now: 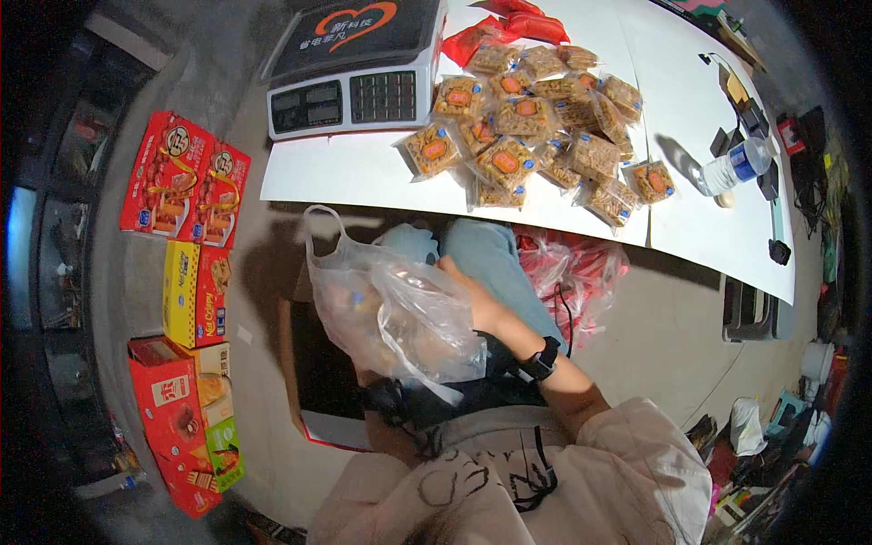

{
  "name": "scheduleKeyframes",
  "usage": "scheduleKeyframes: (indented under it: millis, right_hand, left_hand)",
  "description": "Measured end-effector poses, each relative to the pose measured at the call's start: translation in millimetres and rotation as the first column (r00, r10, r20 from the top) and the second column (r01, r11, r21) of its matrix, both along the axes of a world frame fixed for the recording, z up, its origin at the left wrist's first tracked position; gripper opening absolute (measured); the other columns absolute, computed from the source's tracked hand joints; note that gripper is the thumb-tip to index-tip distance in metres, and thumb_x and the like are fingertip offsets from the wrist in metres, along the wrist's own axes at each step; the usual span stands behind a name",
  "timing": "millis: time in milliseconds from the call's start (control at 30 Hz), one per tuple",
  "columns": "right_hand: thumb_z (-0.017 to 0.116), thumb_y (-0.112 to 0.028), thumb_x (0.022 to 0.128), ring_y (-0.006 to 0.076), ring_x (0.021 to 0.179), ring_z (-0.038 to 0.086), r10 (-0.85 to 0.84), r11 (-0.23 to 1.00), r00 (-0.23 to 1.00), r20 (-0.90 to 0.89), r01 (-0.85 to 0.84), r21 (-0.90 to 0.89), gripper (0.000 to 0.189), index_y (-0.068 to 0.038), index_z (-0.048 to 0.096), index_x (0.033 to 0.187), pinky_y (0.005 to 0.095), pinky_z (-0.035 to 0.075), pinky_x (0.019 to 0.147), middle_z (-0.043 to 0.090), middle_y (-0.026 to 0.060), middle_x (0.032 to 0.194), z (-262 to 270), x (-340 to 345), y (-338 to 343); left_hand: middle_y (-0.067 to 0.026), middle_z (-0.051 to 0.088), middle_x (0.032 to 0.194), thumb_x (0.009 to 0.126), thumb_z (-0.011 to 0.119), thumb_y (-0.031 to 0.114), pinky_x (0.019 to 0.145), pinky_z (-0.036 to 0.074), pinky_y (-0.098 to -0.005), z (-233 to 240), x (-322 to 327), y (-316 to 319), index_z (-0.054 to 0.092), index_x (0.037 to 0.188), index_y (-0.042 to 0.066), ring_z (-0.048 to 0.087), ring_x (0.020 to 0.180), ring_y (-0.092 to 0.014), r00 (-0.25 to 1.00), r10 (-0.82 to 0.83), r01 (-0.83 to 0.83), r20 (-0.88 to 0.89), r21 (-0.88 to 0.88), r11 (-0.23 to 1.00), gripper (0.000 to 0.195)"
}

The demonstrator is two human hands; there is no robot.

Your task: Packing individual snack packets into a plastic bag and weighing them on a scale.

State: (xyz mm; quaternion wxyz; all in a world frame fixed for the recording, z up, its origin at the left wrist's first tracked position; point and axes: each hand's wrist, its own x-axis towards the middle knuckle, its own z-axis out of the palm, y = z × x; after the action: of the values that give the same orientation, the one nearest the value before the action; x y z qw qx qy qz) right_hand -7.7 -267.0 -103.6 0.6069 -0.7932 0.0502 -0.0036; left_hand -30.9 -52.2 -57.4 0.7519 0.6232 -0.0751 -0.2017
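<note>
A translucent plastic bag [409,306] with several wrapped snacks showing faintly inside lies over my lap, its one handle loop standing up at the left. My right hand [470,293] is against the bag's right side; its fingers are partly hidden by the plastic. The left forearm, with a black band, runs in under the bag, and my left hand is hidden behind it. On the white table above, several clear-wrapped snack squares [505,162] with orange labels lie in a loose pile beside a digital scale [344,102]. Red packets [538,28] lie behind the pile.
A water bottle [736,167] lies tilted at the table's right. Red gift boxes [184,180], a yellow snack box [182,293] and another red box [170,415] stand on the floor at left. A red-and-clear plastic bundle [579,279] is under the table; an open box [327,361] is beside my lap.
</note>
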Motion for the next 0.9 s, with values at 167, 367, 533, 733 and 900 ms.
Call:
scheduleKeyframes:
  millis: [167, 367, 533, 733, 900]
  right_hand:
    - [0.05, -0.026, 0.084, 0.0242, 0.097, 0.051, 0.059, 0.471, 0.956, -0.289, 0.229, 0.852, 0.042, 0.003, 0.042, 0.114, 0.0338, 0.042, 0.08, 0.05, 0.0151, 0.109, 7, -3, 15]
    - [0.05, -0.026, 0.084, 0.0236, 0.097, 0.05, -0.036, 0.467, 0.954, -0.299, 0.281, 0.839, 0.042, 0.003, 0.042, 0.114, 0.0334, 0.042, 0.08, 0.05, 0.0146, 0.11, 0, -23, 7]
    - [0.05, -0.026, 0.085, 0.023, 0.097, 0.05, -0.122, 0.461, 0.944, -0.307, 0.328, 0.824, 0.041, 0.002, 0.042, 0.115, 0.033, 0.042, 0.08, 0.049, 0.014, 0.111, 0, 20, 18]
    - [0.05, -0.026, 0.085, 0.0224, 0.097, 0.05, -0.211, 0.456, 0.924, -0.318, 0.381, 0.804, 0.041, 0.001, 0.042, 0.115, 0.0325, 0.042, 0.081, 0.049, 0.0132, 0.111, -10, -8, 7]
    - [0.05, -0.026, 0.085, 0.0218, 0.098, 0.049, -0.254, 0.459, 0.91, -0.327, 0.411, 0.788, 0.041, 0.001, 0.042, 0.115, 0.0321, 0.042, 0.081, 0.048, 0.0126, 0.112, -24, -51, -17]
  left_hand:
    - [-0.0102, 0.046, 0.112, 0.09, 0.034, 0.041, 0.081, 0.04, -0.029, 6, 75, -76, 0.035, 0.121, 0.002, 0.048, 0.096, -0.015, 0.999, -0.05, 0.051, 0.021, -0.025, 0.998, 0.05]
    - [-0.0101, 0.045, 0.113, 0.09, 0.034, 0.041, 0.082, 0.04, -0.0291, -4, -7, -17, 0.034, 0.122, 0.002, 0.048, 0.097, -0.015, 0.995, -0.098, 0.1, 0.035, -0.055, 0.994, 0.05]
    - [-0.0099, 0.045, 0.113, 0.09, 0.035, 0.041, 0.082, 0.04, -0.0292, -8, -7, -24, 0.034, 0.122, 0.002, 0.048, 0.097, -0.016, 0.99, -0.132, 0.135, 0.046, -0.083, 0.987, 0.051]
    - [-0.0098, 0.044, 0.114, 0.09, 0.035, 0.041, 0.082, 0.04, -0.0293, -10, -5, -35, 0.033, 0.123, 0.002, 0.048, 0.097, -0.016, 0.986, -0.155, 0.161, 0.056, -0.118, 0.98, 0.051]
    - [-0.0096, 0.044, 0.114, 0.09, 0.035, 0.042, 0.082, 0.04, -0.0294, -14, 2, -43, 0.033, 0.123, 0.002, 0.048, 0.098, -0.016, 0.988, -0.143, 0.151, 0.061, -0.144, 0.978, 0.052]
